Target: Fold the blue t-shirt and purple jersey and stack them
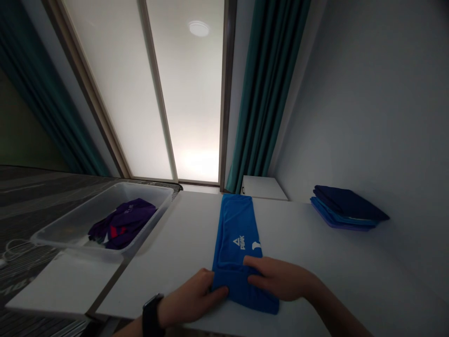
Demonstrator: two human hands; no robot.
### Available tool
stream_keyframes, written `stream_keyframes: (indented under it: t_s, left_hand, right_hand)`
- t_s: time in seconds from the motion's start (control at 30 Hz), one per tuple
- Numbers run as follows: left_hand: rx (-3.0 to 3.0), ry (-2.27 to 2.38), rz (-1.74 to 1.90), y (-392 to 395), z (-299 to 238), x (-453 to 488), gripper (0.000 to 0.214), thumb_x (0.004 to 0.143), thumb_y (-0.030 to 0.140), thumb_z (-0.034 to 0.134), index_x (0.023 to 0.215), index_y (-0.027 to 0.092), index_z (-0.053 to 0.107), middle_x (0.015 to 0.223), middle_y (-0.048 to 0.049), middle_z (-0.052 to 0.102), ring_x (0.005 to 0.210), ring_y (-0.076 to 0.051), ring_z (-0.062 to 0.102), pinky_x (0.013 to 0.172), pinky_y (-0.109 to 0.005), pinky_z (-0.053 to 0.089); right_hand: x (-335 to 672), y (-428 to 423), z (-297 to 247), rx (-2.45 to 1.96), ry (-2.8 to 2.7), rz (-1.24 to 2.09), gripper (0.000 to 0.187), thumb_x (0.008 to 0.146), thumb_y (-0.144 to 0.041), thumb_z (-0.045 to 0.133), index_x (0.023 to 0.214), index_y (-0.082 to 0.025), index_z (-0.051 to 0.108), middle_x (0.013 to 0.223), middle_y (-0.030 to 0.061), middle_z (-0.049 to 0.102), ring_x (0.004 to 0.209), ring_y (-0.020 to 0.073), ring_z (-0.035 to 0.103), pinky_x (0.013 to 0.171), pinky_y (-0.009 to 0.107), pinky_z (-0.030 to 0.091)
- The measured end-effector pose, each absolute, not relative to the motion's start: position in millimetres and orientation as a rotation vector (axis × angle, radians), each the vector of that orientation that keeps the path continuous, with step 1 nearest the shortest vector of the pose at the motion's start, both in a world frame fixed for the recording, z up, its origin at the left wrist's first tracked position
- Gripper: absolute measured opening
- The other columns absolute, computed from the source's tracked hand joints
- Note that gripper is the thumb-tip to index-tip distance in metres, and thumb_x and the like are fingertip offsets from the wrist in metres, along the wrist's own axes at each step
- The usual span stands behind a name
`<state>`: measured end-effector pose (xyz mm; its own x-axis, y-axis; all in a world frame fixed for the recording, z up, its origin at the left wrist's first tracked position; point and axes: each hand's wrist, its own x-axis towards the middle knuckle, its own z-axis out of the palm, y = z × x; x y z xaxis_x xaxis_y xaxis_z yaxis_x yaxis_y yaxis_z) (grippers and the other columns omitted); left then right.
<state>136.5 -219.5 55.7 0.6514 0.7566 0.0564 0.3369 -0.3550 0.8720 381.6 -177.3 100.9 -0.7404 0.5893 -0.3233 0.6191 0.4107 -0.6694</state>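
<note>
A blue sports shirt [236, 229] with a white PEAK logo lies in a long, narrow strip on the white table, its near end doubled over. My left hand [196, 297], with a black watch on the wrist, grips the shirt's left edge near the fold, thumb on top and fingers curled at the edge. Opposite it, my right hand [277, 277] pinches the layered cloth at the right side between thumb and fingers. Some of the fingertips on both hands are hidden by the cloth.
A clear plastic bin [80, 238] at the left holds crumpled purple clothing [131, 220]. Folded dark and blue garments [347, 206] are stacked at the right by the wall. Behind the white table [168, 243] stand a small white cabinet [264, 187] and a teal curtain [266, 103].
</note>
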Motion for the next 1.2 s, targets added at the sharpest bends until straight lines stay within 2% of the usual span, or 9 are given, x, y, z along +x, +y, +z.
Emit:
stream_keyframes:
  t_s: [0.07, 0.2, 0.37, 0.5, 0.67, 0.77, 0.87, 1.03, 1.2]
  left_hand:
    - [1.811, 0.886, 0.62, -214, 49, 136, 0.035, 0.099, 0.043, 0.044, 0.1, 0.02, 0.07, 0.096, -0.0027, 0.072, 0.085, -0.021, 0.066, 0.081, -0.03, 0.051]
    - [1.59, 0.924, 0.852, -199, 33, 133, 0.045, 0.095, 0.049, 0.05, 0.131, 0.023, 0.055, 0.12, -0.0068, 0.065, 0.103, -0.024, 0.059, 0.095, -0.036, 0.046]
    - [1.529, 1.109, 0.853, -180, 15, 126, 0.066, 0.093, 0.055, 0.048, 0.147, 0.019, 0.032, 0.084, -0.0021, 0.062, 0.074, -0.018, 0.055, 0.07, -0.03, 0.046]
    - [1.536, 1.157, 0.818, -174, 12, 129, 0.075, 0.092, 0.044, 0.053, 0.152, 0.019, 0.017, 0.08, 0.0011, 0.059, 0.067, -0.014, 0.052, 0.065, -0.028, 0.041]
    - [1.609, 1.234, 0.782, -171, 12, 133, 0.07, 0.089, 0.033, 0.053, 0.15, 0.018, 0.023, 0.077, 0.002, 0.059, 0.065, -0.014, 0.052, 0.064, -0.027, 0.039]
    - [1.692, 1.281, 0.772, -169, 9, 134, 0.056, 0.091, 0.033, 0.05, 0.143, 0.018, 0.035, 0.071, 0.0039, 0.054, 0.062, -0.014, 0.049, 0.061, -0.026, 0.036]
    - [1.757, 1.328, 0.752, -169, 9, 136, 0.049, 0.091, 0.036, 0.051, 0.136, 0.019, 0.043, 0.072, 0.0039, 0.052, 0.063, -0.014, 0.048, 0.061, -0.026, 0.035]
    - [1.785, 1.356, 0.684, -164, 18, 137, 0.051, 0.091, 0.036, 0.05, 0.138, 0.02, 0.039, 0.077, 0.0028, 0.055, 0.065, -0.014, 0.05, 0.062, -0.025, 0.037]
    - [1.816, 1.427, 0.697, -139, 25, 135, 0.051, 0.092, 0.039, 0.046, 0.138, 0.02, 0.039, 0.086, -0.0011, 0.061, 0.07, -0.017, 0.056, 0.064, -0.027, 0.039]
  right_hand:
    - [378, -155, 106, 1.1, 2.603, -1.317, 0.016, 0.092, -0.032, 0.049, 0.103, -0.023, 0.057, 0.1, 0.0013, 0.063, 0.089, 0.0177, 0.059, 0.076, 0.029, 0.042]
    - [369, -111, 108, 1.135, 2.404, -1.531, 0.016, 0.09, -0.03, 0.051, 0.102, -0.022, 0.057, 0.099, 0.0, 0.062, 0.087, 0.0163, 0.059, 0.074, 0.027, 0.045]
    - [361, -63, 94, 1.276, 2.335, -1.438, 0.011, 0.088, -0.024, 0.053, 0.096, -0.021, 0.058, 0.09, -0.0019, 0.062, 0.078, 0.0128, 0.059, 0.07, 0.024, 0.047]
    - [358, -38, 75, 1.383, 2.34, -1.253, 0.012, 0.087, -0.023, 0.055, 0.097, -0.02, 0.06, 0.087, -0.0006, 0.064, 0.075, 0.0142, 0.06, 0.068, 0.024, 0.047]
    - [351, -39, 55, 1.55, 2.416, -0.918, 0.015, 0.085, -0.024, 0.061, 0.099, -0.02, 0.062, 0.102, 0.0069, 0.067, 0.092, 0.023, 0.062, 0.077, 0.03, 0.044]
    - [349, -54, 49, 1.681, 2.494, -0.718, 0.028, 0.089, -0.027, 0.057, 0.115, -0.022, 0.056, 0.114, 0.0107, 0.064, 0.104, 0.0276, 0.059, 0.083, 0.035, 0.041]
    - [356, -70, 45, 1.868, 2.59, -0.588, 0.037, 0.095, -0.034, 0.044, 0.13, -0.024, 0.046, 0.118, 0.0108, 0.062, 0.102, 0.0254, 0.061, 0.08, 0.033, 0.041]
    - [386, -88, 31, 2.31, 2.597, -0.648, 0.041, 0.096, -0.037, 0.034, 0.13, -0.019, 0.046, 0.105, 0.0085, 0.063, 0.093, 0.021, 0.061, 0.077, 0.029, 0.042]
    - [402, -96, 18, 2.307, 2.489, -0.902, 0.036, 0.095, -0.037, 0.033, 0.124, -0.02, 0.048, 0.086, 0.0038, 0.064, 0.082, 0.0207, 0.062, 0.071, 0.029, 0.041]
